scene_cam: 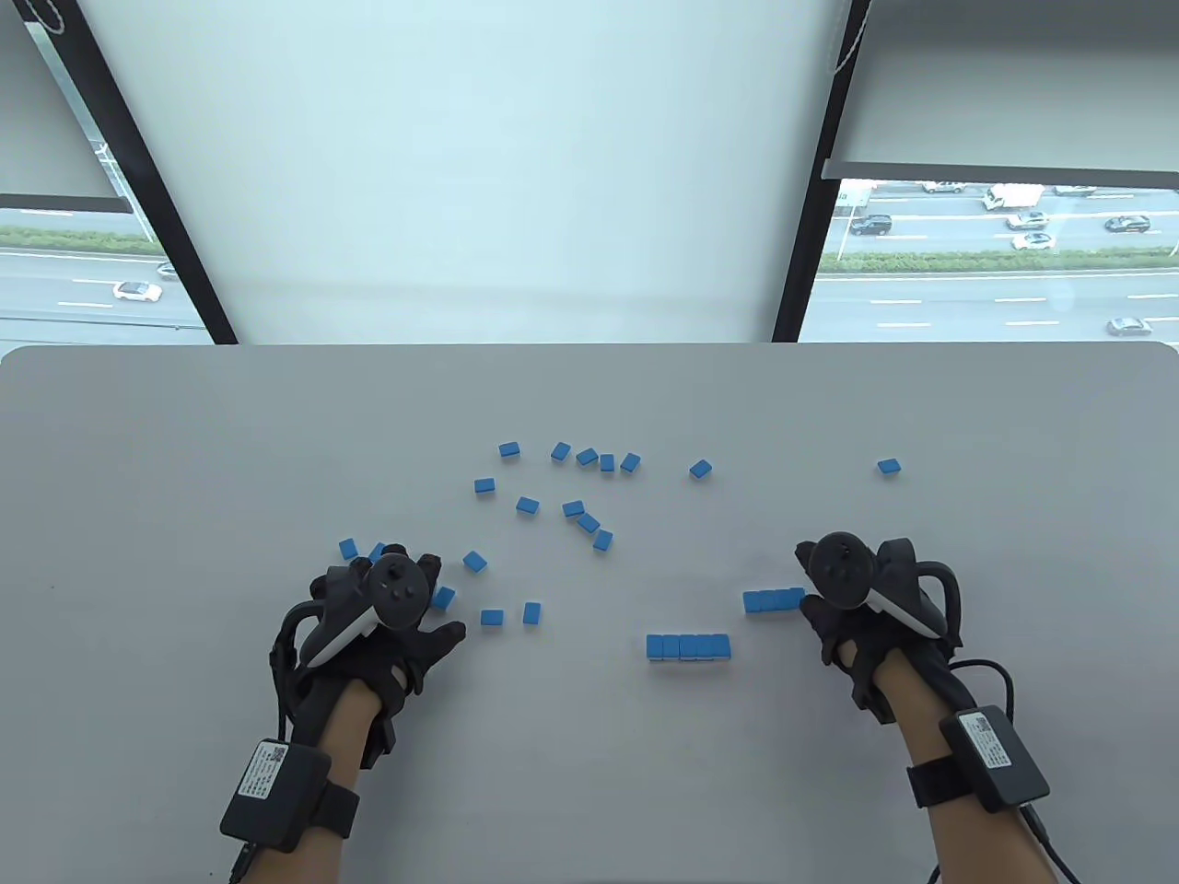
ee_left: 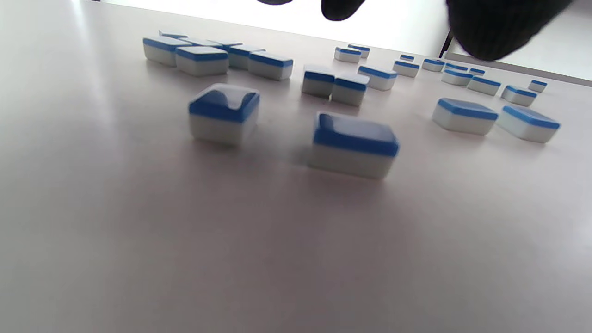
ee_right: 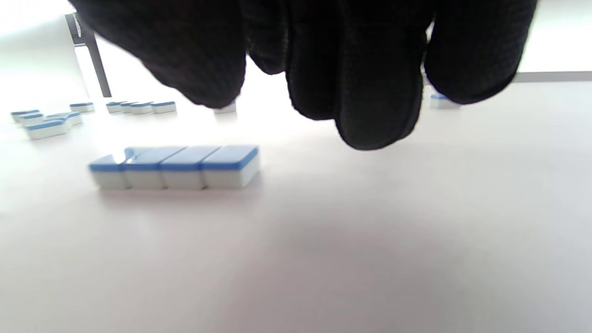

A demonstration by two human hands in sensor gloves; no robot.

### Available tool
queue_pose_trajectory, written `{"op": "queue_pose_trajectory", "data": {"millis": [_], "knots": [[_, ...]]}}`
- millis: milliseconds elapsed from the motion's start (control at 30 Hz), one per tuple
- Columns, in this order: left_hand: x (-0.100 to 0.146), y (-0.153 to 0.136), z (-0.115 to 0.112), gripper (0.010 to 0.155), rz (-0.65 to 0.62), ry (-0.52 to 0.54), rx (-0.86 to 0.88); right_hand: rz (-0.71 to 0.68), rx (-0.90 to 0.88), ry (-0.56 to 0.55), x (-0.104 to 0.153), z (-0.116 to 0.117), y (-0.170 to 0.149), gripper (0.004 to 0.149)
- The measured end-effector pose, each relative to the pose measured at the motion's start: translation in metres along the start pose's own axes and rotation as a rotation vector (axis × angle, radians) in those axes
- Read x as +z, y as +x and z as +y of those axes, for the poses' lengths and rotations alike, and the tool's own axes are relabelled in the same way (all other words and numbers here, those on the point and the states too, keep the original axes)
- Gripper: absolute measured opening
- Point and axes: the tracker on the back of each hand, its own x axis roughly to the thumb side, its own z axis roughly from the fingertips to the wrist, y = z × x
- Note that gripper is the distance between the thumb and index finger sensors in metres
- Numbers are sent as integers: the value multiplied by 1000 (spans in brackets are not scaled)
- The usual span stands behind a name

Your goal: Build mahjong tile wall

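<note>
The right hand (scene_cam: 852, 599) hung with fingers loosely curled, holding nothing, just beside the short row of four blue-backed white plastic mahjong tiles (scene_cam: 774, 600), probably to slide it toward the five-tile row (scene_cam: 689, 646). The left hand (scene_cam: 387, 612) lay spread over loose scattered tiles (scene_cam: 553, 497), seemingly gathering more.

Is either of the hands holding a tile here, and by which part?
Nothing is held: the right hand hangs beside the four-tile row, the left hand above loose tiles.

Mahjong tiles (scene_cam: 525, 505) were seen w/ blue backs over white bases, plain, no pattern visible. Table (scene_cam: 184, 460) was pale grey. Gloves on left hand (scene_cam: 387, 617) & right hand (scene_cam: 852, 599) were black; trackers black w/ white.
</note>
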Motion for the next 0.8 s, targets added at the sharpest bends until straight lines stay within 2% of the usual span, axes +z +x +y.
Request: {"op": "queue_pose_trajectory", "data": {"millis": [133, 200, 333, 433, 500, 633, 733, 800], "knots": [[0, -2, 0, 86, 13, 1, -4, 64, 84, -37, -26, -27, -23, 66], [0, -3, -1, 86, 22, -1, -9, 142, 91, -55, -45, -40, -37, 65], [-1, -6, -3, 86, 36, -10, -15, 264, 103, -46, -80, -48, -60, 65], [-1, -7, -2, 86, 43, -8, -17, 341, 133, -2, -104, -37, -75, 64], [-1, -8, -2, 86, 47, -4, -18, 387, 127, 68, -120, -20, -86, 65], [0, -8, -2, 86, 54, -6, -27, 446, 91, 139, -136, 8, -99, 69], [-1, -9, -3, 86, 61, -13, -35, 439, 79, 169, -142, 19, -101, 73], [-2, -10, -5, 86, 65, -18, -39, 432, 86, 151, -145, 20, -101, 72]]}}
